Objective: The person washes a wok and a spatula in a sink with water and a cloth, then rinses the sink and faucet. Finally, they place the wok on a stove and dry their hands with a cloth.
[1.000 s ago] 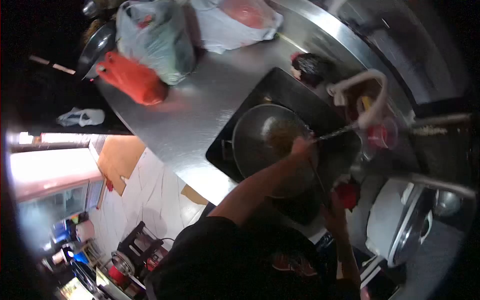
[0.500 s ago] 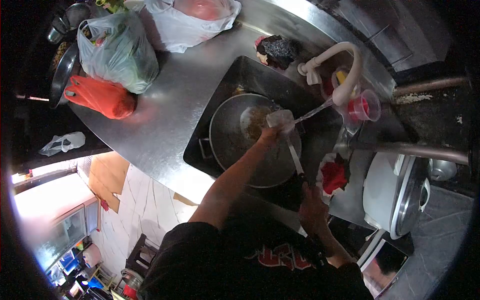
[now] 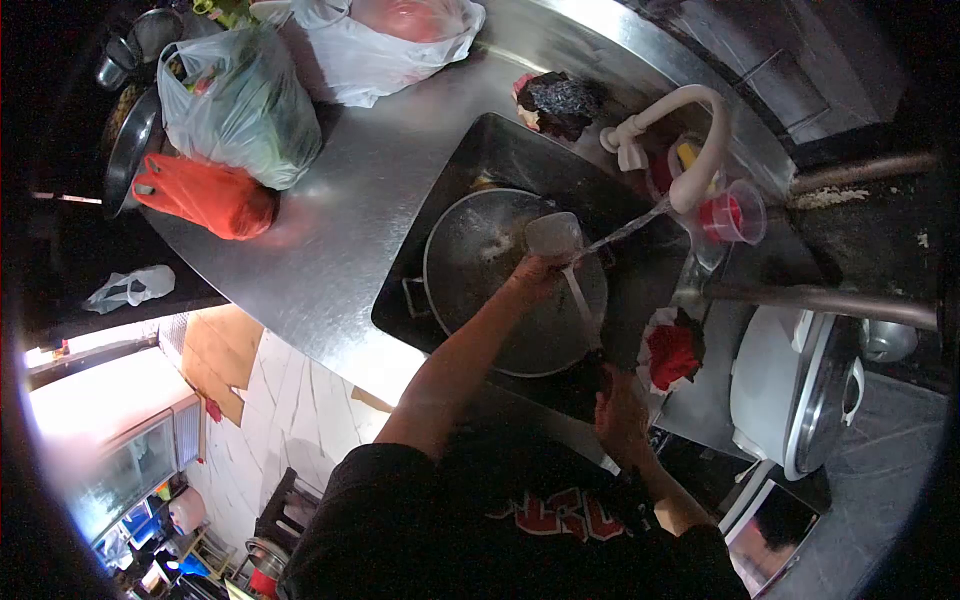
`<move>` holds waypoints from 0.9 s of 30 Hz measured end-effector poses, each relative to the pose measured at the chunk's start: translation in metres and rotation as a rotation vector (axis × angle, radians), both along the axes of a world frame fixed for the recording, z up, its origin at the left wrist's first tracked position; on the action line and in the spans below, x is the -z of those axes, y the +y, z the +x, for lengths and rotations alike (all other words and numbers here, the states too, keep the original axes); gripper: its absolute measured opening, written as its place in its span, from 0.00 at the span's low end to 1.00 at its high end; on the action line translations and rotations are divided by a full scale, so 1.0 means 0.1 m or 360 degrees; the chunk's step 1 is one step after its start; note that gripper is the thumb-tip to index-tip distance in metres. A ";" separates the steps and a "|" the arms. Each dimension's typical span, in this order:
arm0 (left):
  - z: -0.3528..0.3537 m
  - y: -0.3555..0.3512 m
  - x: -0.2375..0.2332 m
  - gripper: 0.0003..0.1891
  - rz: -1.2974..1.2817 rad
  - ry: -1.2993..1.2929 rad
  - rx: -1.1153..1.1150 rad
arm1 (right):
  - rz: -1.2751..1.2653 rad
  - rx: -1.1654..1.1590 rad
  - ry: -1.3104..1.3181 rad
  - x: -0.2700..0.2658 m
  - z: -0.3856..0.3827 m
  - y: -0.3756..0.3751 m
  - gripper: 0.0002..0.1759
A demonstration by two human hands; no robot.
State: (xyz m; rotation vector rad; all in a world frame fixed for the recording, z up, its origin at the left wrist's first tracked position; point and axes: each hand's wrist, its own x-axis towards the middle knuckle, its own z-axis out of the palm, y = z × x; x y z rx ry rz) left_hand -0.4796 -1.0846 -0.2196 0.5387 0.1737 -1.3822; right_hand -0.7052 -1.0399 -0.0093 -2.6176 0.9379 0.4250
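Note:
A metal spatula (image 3: 553, 236) is held over a large round wok (image 3: 470, 290) in a dark sink basin. My left hand (image 3: 538, 278) is closed at the lower edge of the spatula's blade, where the blade meets the shaft. Around the dark handle end, nearer my body, my right hand (image 3: 622, 412) is wrapped. Water runs in a thin stream from the pale faucet (image 3: 712, 130) onto the spatula by my left hand. Some brown residue and a wet patch show inside the wok.
Plastic bags (image 3: 240, 110) and a red bag (image 3: 205, 195) lie on the steel counter (image 3: 340, 230). A crumpled black bag (image 3: 562, 100) lies behind the sink. To the right are a clear cup (image 3: 735, 212), a red cloth-like item (image 3: 672, 352) and a white lidded pot (image 3: 775, 385).
The spatula blade has turned and now shows flatter and further left. My left hand has shifted slightly left and down along it. The residue in the wok looks smaller.

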 end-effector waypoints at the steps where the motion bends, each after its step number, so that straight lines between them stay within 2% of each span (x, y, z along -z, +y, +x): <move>1: -0.03 -0.01 0.03 0.11 0.0031 -0.0018 -0.0053 | 0.0048 0.0166 -0.0299 0.07 0.00 0.01 0.28; 2: -0.05 -0.03 0.02 0.10 0.0062 -0.0037 -0.0108 | 0.0097 0.0329 -0.0599 0.16 -0.01 0.01 0.25; 6: -0.14 -0.11 -0.14 0.10 0.0226 -0.0134 0.0087 | 0.0181 0.0397 -0.0493 0.42 0.20 -0.33 0.25; 8: -0.20 -0.18 -0.18 0.09 -0.0013 0.0109 -0.0039 | 0.0270 0.0416 -0.0672 0.41 0.52 -0.60 0.25; 10: -0.16 -0.21 -0.35 0.11 -0.0045 0.0199 -0.0012 | 0.0506 0.0599 -0.0850 0.98 0.70 -0.93 0.22; 12: -0.07 -0.23 -0.51 0.13 -0.0066 0.0275 0.0022 | 0.1442 0.1057 -0.1044 1.01 1.09 -1.25 0.15; 13: -0.01 -0.24 -0.57 0.14 -0.0080 0.0300 0.0033 | 0.1448 0.1047 -0.1051 0.95 1.25 -1.37 0.15; 15: 0.10 -0.25 -0.67 0.16 -0.0116 0.0336 0.0043 | 0.2182 0.1355 -0.1063 0.77 1.54 -1.54 0.08; 18: 0.19 -0.26 -0.74 0.19 -0.0138 0.0340 0.0055 | 0.2443 0.1378 -0.1135 1.12 1.66 -1.83 0.06; 19: 0.23 -0.25 -0.74 0.16 0.0012 0.0227 0.0118 | 0.2442 0.1374 -0.1138 1.02 1.67 -1.80 0.06; 21: 0.33 -0.22 -0.74 0.13 0.0316 -0.0005 0.0243 | 0.2296 0.1184 -0.0714 0.71 1.65 -1.63 0.07; 22: 0.38 -0.14 -0.77 0.13 0.0316 -0.0012 0.0240 | 0.2351 0.1039 -0.0658 0.72 1.58 -1.56 0.08; 24: 0.41 0.05 -0.85 0.11 -0.0466 -0.1167 0.0641 | 0.2217 0.1077 -0.0643 0.54 1.42 -1.22 0.09; 25: 0.38 0.05 -0.72 0.11 -0.0463 -0.1168 0.0641 | 0.2080 0.1121 -0.0627 0.48 1.39 -1.13 0.10; 26: 0.32 0.04 -0.46 0.11 0.0001 -0.0992 0.0634 | 0.2085 0.1128 -0.0625 0.51 1.36 -1.13 0.10; 27: 0.23 0.06 -0.23 0.11 0.0461 -0.0798 0.0626 | 0.1937 0.1043 -0.0444 0.55 1.29 -1.14 0.11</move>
